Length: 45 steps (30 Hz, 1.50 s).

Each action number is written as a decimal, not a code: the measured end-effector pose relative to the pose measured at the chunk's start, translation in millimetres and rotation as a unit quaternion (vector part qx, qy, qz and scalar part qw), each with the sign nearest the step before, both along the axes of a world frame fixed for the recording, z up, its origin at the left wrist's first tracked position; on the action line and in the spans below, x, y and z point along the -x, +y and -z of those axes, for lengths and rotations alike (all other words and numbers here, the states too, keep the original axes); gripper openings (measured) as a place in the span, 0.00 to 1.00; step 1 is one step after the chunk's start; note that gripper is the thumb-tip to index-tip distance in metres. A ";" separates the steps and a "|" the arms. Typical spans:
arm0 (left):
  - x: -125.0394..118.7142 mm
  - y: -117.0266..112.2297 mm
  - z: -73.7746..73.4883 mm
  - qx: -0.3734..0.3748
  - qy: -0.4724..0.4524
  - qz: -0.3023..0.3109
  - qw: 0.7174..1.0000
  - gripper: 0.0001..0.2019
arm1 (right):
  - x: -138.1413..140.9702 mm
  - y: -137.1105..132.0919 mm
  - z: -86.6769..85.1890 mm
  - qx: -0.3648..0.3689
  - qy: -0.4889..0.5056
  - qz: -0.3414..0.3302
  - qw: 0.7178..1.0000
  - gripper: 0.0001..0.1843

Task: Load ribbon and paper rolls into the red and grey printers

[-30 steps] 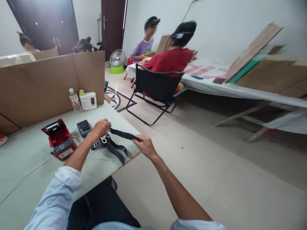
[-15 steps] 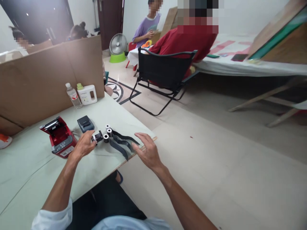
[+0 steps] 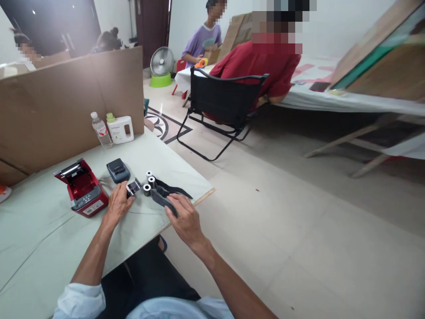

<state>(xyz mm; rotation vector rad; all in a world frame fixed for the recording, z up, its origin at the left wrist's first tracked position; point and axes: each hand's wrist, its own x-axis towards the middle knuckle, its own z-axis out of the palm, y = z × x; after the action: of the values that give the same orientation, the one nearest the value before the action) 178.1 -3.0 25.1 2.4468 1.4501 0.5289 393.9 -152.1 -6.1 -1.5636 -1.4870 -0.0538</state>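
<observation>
We record three ribbon rolls (image 3: 152,181) clustered on the table (image 3: 142,223), at 2 o'clock from the left hand (image 3: 117,201) and 10 o'clock from the right hand (image 3: 184,220), thus between the two and slightly beyond them. The near dark strip (image 3: 158,198) leads from the rolls right to the right hand's fingers; these curve about its loose end, thumb opposed, but we cannot tell whether they pinch it. The left hand lies low with fingers bunched, fingertips at the edge of a small black-and-white piece (image 3: 133,187); grip on it: we cannot tell. At 12 o'clock from this hand we have a blue-grey device (image 3: 117,170), at 10 o'clock the open red printer (image 3: 89,195).

Orientation: the rolls' white, holed ends face up, axes apparently upright. All the strips trail toward roughly 4 o'clock, long axes nearly side by side, the near one angled more toward 5.

Compared with half a second ago, we find the right hand moved in from beyond the strip ends to the near strip; the left stays by the same piece. One second ago we had a strip stretched between both hands.
</observation>
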 end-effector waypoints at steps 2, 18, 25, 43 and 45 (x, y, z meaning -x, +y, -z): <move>0.8 -4.6 -3.7 -0.002 0.012 0.005 1.000 0.30 | -1.1 0.4 5.0 0.041 -0.021 0.013 0.999 0.18; -31.0 -22.2 -21.9 0.045 -0.025 0.185 0.981 0.25 | 29.9 -15.5 5.7 0.076 -0.025 -0.113 0.990 0.12; -45.3 -22.5 -24.2 0.028 0.004 0.211 0.977 0.22 | 27.0 -21.1 8.1 0.056 0.019 -0.148 0.987 0.15; 13.8 -61.7 -65.8 -0.025 -0.068 0.104 0.992 0.08 | 27.0 -16.3 -55.8 -0.023 0.145 -0.211 0.966 0.08; 40.7 -57.9 -78.8 -0.073 -0.123 0.059 0.988 0.07 | 39.6 0.8 -72.3 -0.038 0.138 -0.241 0.960 0.09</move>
<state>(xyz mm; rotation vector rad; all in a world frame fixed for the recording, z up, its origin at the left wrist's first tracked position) 137.4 -60.9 103.9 2.4511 1.1987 0.9034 354.3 -151.3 66.2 -1.0631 -1.5767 0.3714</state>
